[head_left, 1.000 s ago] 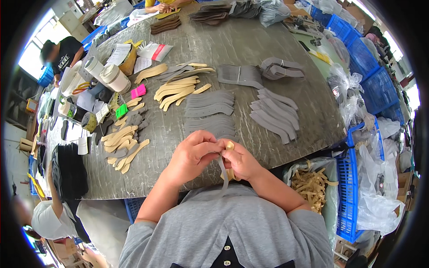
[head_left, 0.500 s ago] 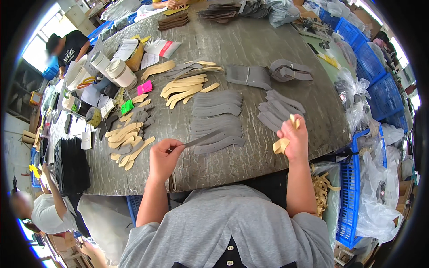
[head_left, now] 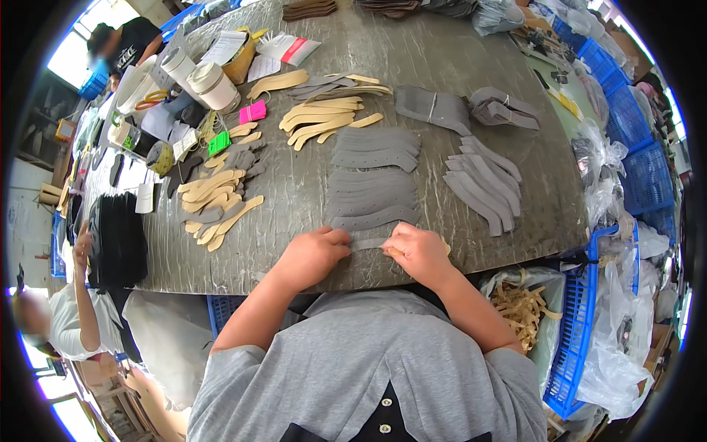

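Note:
Close to the near table edge, a short grey strip lies between my two hands. My left hand has its fingers closed on the strip's left end. My right hand is closed at its right end, pinching there. A bit of beige strip shows behind the right fist, and a tan bit peeks from under its fingertips; most of it is hidden. Just beyond the hands, overlapping curved grey strips with small holes lie in a row, with a second grey row behind them.
Beige curved pieces lie at left, more beige pieces farther back. Fanned grey pieces and a tied grey bundle sit at right. A bag of beige scraps stands beside a blue crate. Co-workers are at left.
Both hands have come together near the table's front edge. The grey strip, held up by my left hand before, is now low between both hands. The right hand moved left and toward me.

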Demonstrator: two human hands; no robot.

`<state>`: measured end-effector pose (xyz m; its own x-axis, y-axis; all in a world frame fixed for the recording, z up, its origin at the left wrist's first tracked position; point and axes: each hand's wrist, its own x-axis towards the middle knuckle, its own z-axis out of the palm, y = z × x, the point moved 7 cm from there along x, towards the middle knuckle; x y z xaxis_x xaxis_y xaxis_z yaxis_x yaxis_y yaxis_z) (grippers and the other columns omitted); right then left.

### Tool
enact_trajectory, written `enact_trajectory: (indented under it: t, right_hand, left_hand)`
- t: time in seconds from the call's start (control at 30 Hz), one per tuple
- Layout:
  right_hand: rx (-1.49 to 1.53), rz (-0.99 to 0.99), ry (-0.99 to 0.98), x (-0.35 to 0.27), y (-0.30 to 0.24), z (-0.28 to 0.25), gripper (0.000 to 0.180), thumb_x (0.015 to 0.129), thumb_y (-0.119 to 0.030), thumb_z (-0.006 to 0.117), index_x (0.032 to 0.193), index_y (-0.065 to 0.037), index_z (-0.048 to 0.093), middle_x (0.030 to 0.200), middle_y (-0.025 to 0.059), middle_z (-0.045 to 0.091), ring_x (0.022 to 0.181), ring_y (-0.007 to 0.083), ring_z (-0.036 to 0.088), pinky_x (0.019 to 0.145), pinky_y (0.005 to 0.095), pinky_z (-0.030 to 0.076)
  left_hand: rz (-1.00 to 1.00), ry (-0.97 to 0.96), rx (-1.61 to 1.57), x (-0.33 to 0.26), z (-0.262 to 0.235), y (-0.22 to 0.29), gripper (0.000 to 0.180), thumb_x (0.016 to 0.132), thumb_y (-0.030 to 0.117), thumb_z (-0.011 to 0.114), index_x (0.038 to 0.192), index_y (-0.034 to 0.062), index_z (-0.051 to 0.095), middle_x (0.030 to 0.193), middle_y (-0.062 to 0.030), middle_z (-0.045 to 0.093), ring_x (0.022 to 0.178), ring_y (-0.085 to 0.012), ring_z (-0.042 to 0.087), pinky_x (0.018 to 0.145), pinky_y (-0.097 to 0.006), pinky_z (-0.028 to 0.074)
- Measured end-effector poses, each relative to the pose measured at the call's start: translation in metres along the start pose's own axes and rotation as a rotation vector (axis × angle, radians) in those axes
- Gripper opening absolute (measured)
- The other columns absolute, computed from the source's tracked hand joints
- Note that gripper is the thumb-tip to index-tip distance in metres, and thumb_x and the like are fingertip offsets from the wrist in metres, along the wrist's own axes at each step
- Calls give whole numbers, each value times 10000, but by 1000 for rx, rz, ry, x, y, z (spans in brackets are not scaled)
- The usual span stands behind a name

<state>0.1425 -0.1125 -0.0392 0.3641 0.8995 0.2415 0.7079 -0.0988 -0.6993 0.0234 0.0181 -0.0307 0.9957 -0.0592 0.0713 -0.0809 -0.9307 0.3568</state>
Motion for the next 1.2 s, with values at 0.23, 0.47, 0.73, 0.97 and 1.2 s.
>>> enact_trajectory:
  t: [0.23,0.47,0.73,0.97,1.2]
  right_hand:
    - [-167,-229,32,5,-3,18,103,746,-156,697,814,-97,648,802,24,581,693,223,633,585,370,487]
    - [-5,-157,60,7,11,13,62,870,-99,599,871,-79,540,882,68,592,665,200,595,581,332,473]
    - [1028,346,263,-19,60,-8,29,1014,-111,462,1012,-92,439,745,27,521,626,79,438,551,212,344]
    - [1122,524,472,-123,105,-98,61,951,-95,565,983,-55,532,713,-15,463,588,64,413,523,229,326]
    - [164,1139,-30,-259,148,-134,142,887,-147,633,841,-19,590,702,19,595,617,94,567,551,273,454]
  left_hand:
    - [-45,7,-43,-1,1,-4,203,739,87,646,924,121,725,1071,4,660,945,-220,642,767,-346,553]
    - [-93,19,-79,-1,-2,-5,183,745,87,654,907,123,732,1048,3,670,931,-226,650,774,-348,551]
    - [-86,36,-97,0,-2,-6,172,752,86,650,900,120,732,1049,-1,669,919,-230,652,771,-353,549]
    - [-93,57,-108,-4,0,-8,156,758,91,645,887,114,729,1041,-2,667,903,-239,653,756,-354,549]
    - [-79,162,-431,-2,-9,-11,106,767,78,696,871,63,718,948,-22,674,800,-237,642,695,-341,529]
